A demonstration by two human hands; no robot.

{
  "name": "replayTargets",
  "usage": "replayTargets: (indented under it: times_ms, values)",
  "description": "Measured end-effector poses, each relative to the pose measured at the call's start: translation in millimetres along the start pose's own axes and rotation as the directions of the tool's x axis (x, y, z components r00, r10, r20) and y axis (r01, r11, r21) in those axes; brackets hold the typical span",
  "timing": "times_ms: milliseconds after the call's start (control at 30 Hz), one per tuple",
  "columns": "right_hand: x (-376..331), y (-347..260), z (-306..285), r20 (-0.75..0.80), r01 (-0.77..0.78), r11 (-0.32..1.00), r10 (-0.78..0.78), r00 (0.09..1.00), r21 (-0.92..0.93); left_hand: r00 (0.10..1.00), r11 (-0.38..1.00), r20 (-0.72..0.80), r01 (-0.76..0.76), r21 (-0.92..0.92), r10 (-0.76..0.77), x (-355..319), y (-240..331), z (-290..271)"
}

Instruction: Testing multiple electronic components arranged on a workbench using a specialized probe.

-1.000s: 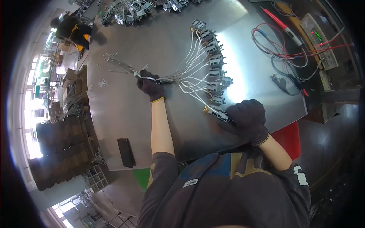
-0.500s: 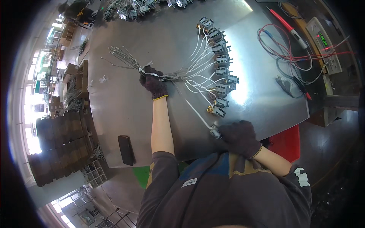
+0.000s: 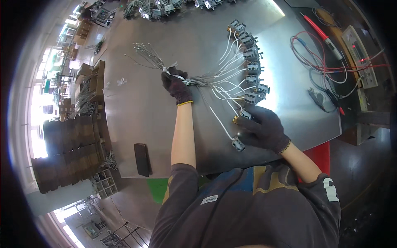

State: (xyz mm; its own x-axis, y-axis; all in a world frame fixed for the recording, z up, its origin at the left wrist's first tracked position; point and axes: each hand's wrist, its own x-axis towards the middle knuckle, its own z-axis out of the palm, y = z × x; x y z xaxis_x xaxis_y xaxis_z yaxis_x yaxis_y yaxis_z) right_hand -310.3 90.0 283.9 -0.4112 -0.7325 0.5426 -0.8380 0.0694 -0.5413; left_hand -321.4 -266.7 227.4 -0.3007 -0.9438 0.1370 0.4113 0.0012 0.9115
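Note:
My left hand (image 3: 175, 84), in a dark knitted glove, is closed round a bundle of thin grey cables (image 3: 194, 81) bound with a white tie. The bare cable tips (image 3: 147, 53) stick out beyond it to the upper left. On the right the cables fan out as white leads to a curved row of small metal connector units (image 3: 253, 67). My gloved right hand (image 3: 266, 129) has its fingers on the metal connector unit (image 3: 245, 114) at the row's near end, partly covering it. Another connector unit (image 3: 238, 144) lies apart on its white lead, just left of that hand.
A black phone (image 3: 142, 159) lies at the table's near left. Heaps of similar cabled units (image 3: 159, 8) sit at the far edge. To the right are a red probe (image 3: 316, 27), tangled leads (image 3: 318, 66) and a meter (image 3: 359, 53). A red bin (image 3: 318, 159) stands below the table edge.
My right hand has left the nearest connector unit, which now lies on the table, and has moved up to the neighbouring one. My left hand keeps its hold on the cable bundle.

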Motion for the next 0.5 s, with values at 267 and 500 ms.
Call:
replayTargets:
  times_ms: [267,500]
  values:
    - [26.1,-32.2,15.7,0.116,-0.175,0.984,0.177,0.977,-0.028,0.991,0.991,0.022,0.135,-0.003,-0.135,5.8,8.1,0.1]
    - [19.5,-41.3,3.6,0.353,-0.238,0.956,0.284,0.892,-0.170,0.986,0.986,0.011,0.166,-0.020,-0.165,30.7,-1.7,5.6]
